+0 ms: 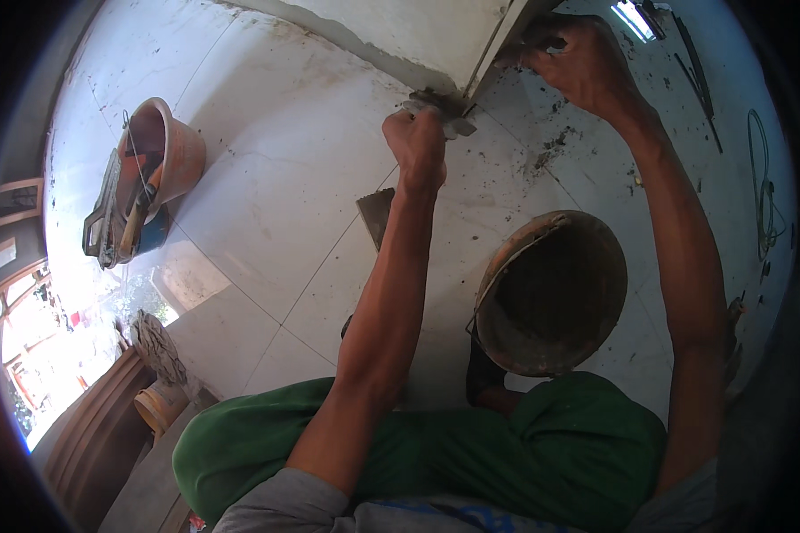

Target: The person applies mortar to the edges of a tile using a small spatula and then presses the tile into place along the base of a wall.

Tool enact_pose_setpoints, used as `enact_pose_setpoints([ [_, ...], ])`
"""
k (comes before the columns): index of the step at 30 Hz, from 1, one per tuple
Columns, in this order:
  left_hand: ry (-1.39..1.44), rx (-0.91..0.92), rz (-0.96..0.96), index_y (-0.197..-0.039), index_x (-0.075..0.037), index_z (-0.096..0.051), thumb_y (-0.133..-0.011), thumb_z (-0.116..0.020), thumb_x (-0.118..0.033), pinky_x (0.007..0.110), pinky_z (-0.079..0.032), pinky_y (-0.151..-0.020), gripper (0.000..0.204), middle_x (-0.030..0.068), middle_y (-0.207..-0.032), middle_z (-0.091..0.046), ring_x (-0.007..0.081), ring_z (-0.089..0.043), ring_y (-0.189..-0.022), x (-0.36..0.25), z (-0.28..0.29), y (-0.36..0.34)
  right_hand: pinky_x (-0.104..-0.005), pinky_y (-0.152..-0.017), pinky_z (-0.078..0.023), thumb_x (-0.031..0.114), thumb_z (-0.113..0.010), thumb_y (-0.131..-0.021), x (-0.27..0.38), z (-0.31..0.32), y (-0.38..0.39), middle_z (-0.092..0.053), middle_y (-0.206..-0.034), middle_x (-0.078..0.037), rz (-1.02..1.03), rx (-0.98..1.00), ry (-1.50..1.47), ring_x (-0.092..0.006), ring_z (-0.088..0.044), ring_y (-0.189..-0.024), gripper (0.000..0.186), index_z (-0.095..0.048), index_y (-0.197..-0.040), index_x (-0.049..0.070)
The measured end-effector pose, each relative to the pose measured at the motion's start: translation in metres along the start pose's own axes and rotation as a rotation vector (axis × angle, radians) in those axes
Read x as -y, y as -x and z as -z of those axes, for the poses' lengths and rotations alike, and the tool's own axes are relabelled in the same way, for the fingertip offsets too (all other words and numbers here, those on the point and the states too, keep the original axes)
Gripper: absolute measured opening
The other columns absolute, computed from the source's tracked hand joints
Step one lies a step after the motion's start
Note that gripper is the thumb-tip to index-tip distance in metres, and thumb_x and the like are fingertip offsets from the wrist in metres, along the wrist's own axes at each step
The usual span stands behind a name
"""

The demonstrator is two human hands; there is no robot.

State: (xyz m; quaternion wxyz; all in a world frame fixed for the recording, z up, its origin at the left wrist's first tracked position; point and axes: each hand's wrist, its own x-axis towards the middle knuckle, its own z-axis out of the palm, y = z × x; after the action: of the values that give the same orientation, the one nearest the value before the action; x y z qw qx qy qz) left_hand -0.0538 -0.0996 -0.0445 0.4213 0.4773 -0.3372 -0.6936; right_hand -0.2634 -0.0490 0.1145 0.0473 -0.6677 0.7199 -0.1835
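My left hand [415,145] is closed in a fist low at the bottom corner of the pale wall [400,35]. A grey, ragged-edged piece [458,127] shows just beyond its knuckles; what the fingers grip cannot be made out. Farther right and higher in the picture, my right hand [582,67] has its fingers curled together beside the wall's end face, with the fingertips in shadow. Behind my left wrist, a flat grey-brown rectangular piece [377,216] lies on the tiles, partly covered by my forearm.
A tilted, dirty bucket [551,293] stands close by my knees. To the left, an orange bucket [182,151] holds tools. Dark crumbs [556,147] are scattered on the tiled floor [276,222]. Thin dark strips [695,80] and a green wire [760,186] lie at the right.
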Motion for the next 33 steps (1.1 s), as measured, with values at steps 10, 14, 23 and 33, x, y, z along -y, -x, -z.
enact_pose_setpoints([
  [10, -0.381, 0.036, 0.101, -0.099, 0.021, -0.065, -0.084, -0.061, -0.003, 0.036, -0.059, -0.073, 0.028, 0.0222, -0.091, -0.072, 0.0263, -0.073, -0.078, -0.096, -0.046, 0.015, -0.0410, -0.083, -0.058, 0.029, -0.079, -0.092, 0.018, 0.018, 0.000, -0.079, -0.102, -0.018, -0.196, 0.093, -0.118, -0.0256, -0.071, -0.087, 0.038, -0.076, -0.117, 0.001],
  [14, -0.551, 0.152, -0.201, -0.083, 0.011, -0.065, -0.086, -0.062, -0.006, 0.033, -0.047, -0.057, 0.018, 0.0136, -0.076, -0.065, 0.0183, -0.061, -0.066, -0.135, -0.014, 0.033, -0.0453, -0.091, -0.057, 0.027, -0.078, -0.088, 0.061, 0.049, -0.009, -0.076, -0.109, -0.026, -0.547, 0.236, -0.487, -0.0337, -0.074, -0.099, 0.045, -0.073, -0.123, -0.003],
  [23, -0.118, -0.065, 0.055, -0.083, 0.008, -0.067, -0.089, -0.061, -0.006, 0.031, -0.041, -0.054, 0.016, 0.0064, -0.076, -0.062, 0.0113, -0.053, -0.060, -0.039, 0.034, 0.037, -0.0440, -0.081, -0.058, 0.025, -0.074, -0.087, -0.018, -0.009, -0.006, -0.076, -0.099, -0.023, 0.007, -0.006, -0.110, -0.0320, -0.074, -0.089, 0.038, -0.072, -0.110, -0.005],
  [33, 0.044, 0.051, -0.103, -0.086, 0.011, -0.066, -0.084, -0.057, -0.002, 0.037, -0.050, -0.062, 0.015, 0.0107, -0.081, -0.067, 0.0166, -0.059, -0.070, -0.003, -0.008, 0.026, -0.0427, -0.079, -0.056, 0.021, -0.067, -0.094, -0.023, -0.006, 0.000, -0.069, -0.093, -0.015, -0.158, 0.143, -0.045, -0.0286, -0.069, -0.089, 0.019, -0.069, -0.095, 0.002],
])
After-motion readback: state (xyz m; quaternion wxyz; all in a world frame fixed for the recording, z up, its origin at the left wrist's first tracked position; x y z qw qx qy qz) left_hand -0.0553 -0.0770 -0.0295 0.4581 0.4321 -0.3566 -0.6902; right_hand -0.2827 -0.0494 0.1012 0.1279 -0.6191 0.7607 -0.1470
